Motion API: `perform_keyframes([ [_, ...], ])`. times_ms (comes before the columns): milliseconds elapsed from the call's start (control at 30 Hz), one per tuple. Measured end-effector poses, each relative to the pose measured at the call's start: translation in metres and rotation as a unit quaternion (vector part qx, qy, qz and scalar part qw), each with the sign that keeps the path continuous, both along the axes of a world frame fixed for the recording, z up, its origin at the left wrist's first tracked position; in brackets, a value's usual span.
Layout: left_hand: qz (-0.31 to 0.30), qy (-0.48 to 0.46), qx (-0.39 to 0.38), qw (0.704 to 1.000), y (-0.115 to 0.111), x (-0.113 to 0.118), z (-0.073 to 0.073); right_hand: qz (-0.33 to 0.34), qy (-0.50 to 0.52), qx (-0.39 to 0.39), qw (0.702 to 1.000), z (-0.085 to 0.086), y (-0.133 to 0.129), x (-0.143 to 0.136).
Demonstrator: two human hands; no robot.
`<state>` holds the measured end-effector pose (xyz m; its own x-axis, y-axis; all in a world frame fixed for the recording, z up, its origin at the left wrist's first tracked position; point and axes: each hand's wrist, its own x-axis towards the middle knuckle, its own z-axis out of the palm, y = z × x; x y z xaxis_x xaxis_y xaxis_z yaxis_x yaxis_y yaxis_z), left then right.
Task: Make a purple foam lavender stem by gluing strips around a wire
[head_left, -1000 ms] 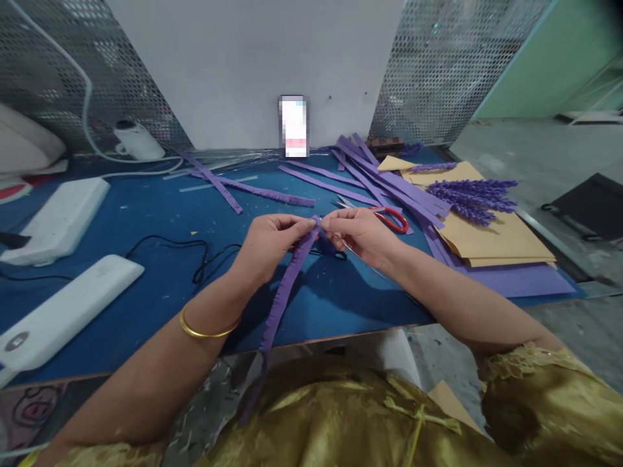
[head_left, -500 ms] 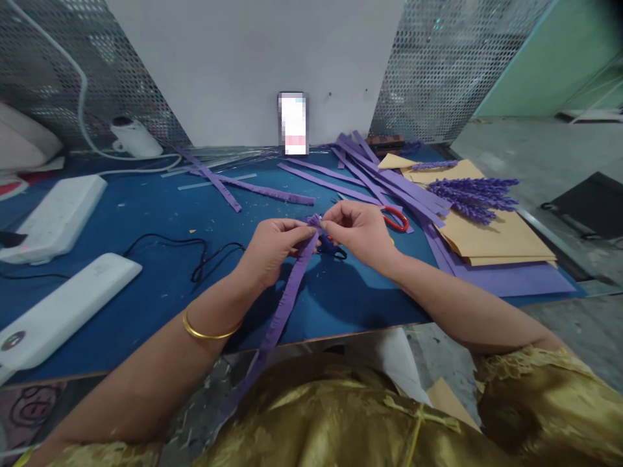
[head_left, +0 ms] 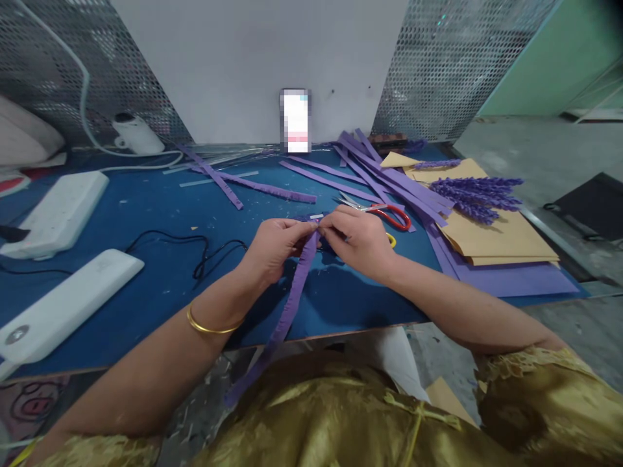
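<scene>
My left hand [head_left: 275,250] pinches the upper end of a crinkled purple paper strip [head_left: 293,295], whose long tail hangs down over the table's front edge to my lap. Close against it, my right hand [head_left: 357,240] has thumb and fingers closed on the same end of the strip. The fingertips of both hands meet there and cover the exact grip. Just beyond my right hand lie scissors [head_left: 396,217] with red handles, their blades open. A yellow ring-shaped handle [head_left: 390,240] shows partly behind that hand.
Purple paper strips [head_left: 389,175] lie across the back of the blue table [head_left: 160,285]. To the right, purple flower sprigs [head_left: 477,194] rest on brown paper [head_left: 506,243]. A phone [head_left: 296,120] leans on the back panel. A power strip [head_left: 56,214] and white device [head_left: 68,308] are at left.
Both hands stay together at the strip's end, and the right fingers have curled in closer. The gathered purple tip that showed above the fingertips is now mostly hidden. More of the scissors shows.
</scene>
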<state>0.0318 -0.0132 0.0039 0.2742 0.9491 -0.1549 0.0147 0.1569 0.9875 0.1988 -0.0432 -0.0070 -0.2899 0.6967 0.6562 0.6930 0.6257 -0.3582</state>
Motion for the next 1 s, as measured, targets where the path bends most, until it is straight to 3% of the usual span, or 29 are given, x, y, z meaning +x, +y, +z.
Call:
perform_keyframes([
  [200, 0.003, 0.019, 0.014, 1.0, 0.002, -0.002, -0.001, 0.044, -0.015, -0.031, 0.998, 0.009, -0.001, 0.005],
  [300, 0.007, 0.017, 0.027, 0.999, 0.002, -0.004, 0.002, 0.07, 0.073, -0.138, 0.985, 0.019, 0.002, 0.008],
  [467, 0.055, 0.011, 0.108, 0.993, 0.003, -0.008, 0.009, 0.118, 0.233, -0.391, 0.883, 0.03, 0.008, 0.015],
  [567, 0.077, 0.012, 0.172, 0.982, 0.006, -0.011, 0.01, 0.164, 0.27, -0.453, 0.834, 0.029, 0.01, 0.016],
  [667, 0.056, -0.017, 0.164, 0.985, 0.009, -0.013, 0.009, 0.2, 0.313, -0.463, 0.805, 0.022, 0.01, 0.014],
  [767, 0.035, -0.037, 0.123, 0.991, 0.01, -0.013, 0.008, 0.211, 0.313, -0.469, 0.799, 0.017, 0.009, 0.011],
  [1000, 0.013, -0.078, 0.063, 0.995, 0.01, -0.012, 0.008, 0.161, 0.323, -0.411, 0.837, 0.013, 0.009, 0.007],
])
